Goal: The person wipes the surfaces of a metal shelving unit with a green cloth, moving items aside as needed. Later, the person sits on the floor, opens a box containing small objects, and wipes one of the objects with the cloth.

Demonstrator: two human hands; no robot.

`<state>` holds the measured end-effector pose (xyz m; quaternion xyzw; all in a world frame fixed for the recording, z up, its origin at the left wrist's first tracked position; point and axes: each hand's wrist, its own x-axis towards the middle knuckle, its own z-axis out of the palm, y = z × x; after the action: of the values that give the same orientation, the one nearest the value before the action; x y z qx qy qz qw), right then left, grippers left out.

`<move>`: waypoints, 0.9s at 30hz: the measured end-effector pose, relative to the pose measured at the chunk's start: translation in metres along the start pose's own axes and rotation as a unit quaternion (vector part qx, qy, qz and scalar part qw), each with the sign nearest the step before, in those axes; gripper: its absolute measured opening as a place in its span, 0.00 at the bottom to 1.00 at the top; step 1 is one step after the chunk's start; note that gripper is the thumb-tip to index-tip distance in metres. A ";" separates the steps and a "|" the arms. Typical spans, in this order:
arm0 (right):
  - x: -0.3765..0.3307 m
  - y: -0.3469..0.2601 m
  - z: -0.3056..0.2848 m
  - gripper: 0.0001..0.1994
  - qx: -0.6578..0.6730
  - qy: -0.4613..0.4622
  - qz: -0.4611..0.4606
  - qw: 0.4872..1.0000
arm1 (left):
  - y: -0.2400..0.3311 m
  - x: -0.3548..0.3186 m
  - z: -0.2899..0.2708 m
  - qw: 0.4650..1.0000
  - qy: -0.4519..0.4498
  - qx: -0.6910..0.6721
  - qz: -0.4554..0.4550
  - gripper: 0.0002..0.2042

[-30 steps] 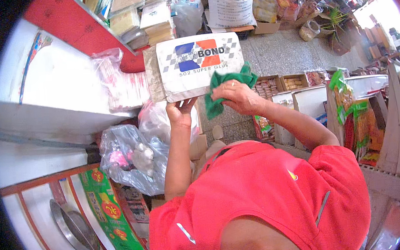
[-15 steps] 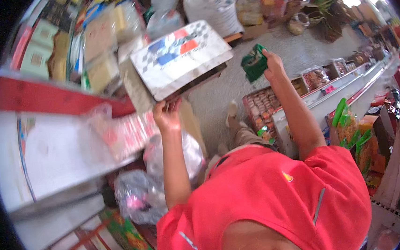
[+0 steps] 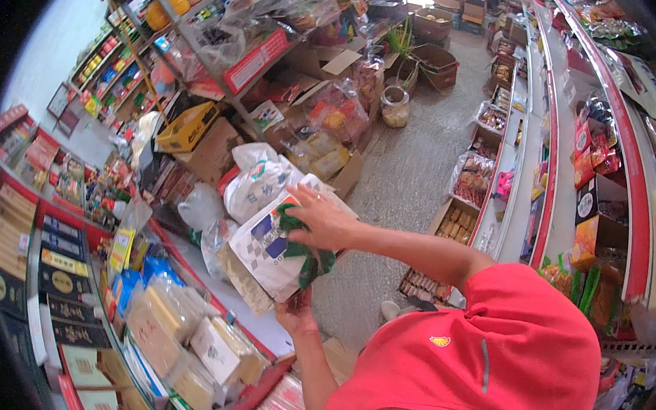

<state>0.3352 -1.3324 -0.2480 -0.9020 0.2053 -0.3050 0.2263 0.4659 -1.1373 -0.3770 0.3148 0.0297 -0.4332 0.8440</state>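
Observation:
A white, flat rectangular box (image 3: 260, 266) printed with a checker pattern and blue and orange patches lies tilted in front of me, with brown card along its left side. My left hand (image 3: 296, 314) grips its near edge from below, its fingers partly hidden. On the top face, my right hand (image 3: 321, 219) presses a dark green cloth (image 3: 313, 258) flat. The cloth hangs down from under the palm toward the box's near right edge.
Shelves of packaged goods (image 3: 535, 150) line the right side. On the left a red-edged counter (image 3: 218, 283) bears boxes and wrapped packs. White plastic bags (image 3: 261, 183) sit just beyond the box. A jar (image 3: 395, 107) and potted plant (image 3: 403, 64) stand on the grey floor farther off.
My right hand has swung left with the green cloth and brought it down onto the white box. My left hand stays at the box's near edge. The view has turned toward the aisle.

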 end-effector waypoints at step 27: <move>0.105 0.269 -0.095 0.31 -0.319 0.061 0.083 0.942 | -0.211 0.343 0.281 0.928 -0.176 0.142 -0.295 0.23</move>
<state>0.2885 -1.6315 -0.2764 -0.8861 0.3797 -0.2583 -0.0621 0.4590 -1.6284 -0.3694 0.3271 -0.0897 -0.7107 0.6164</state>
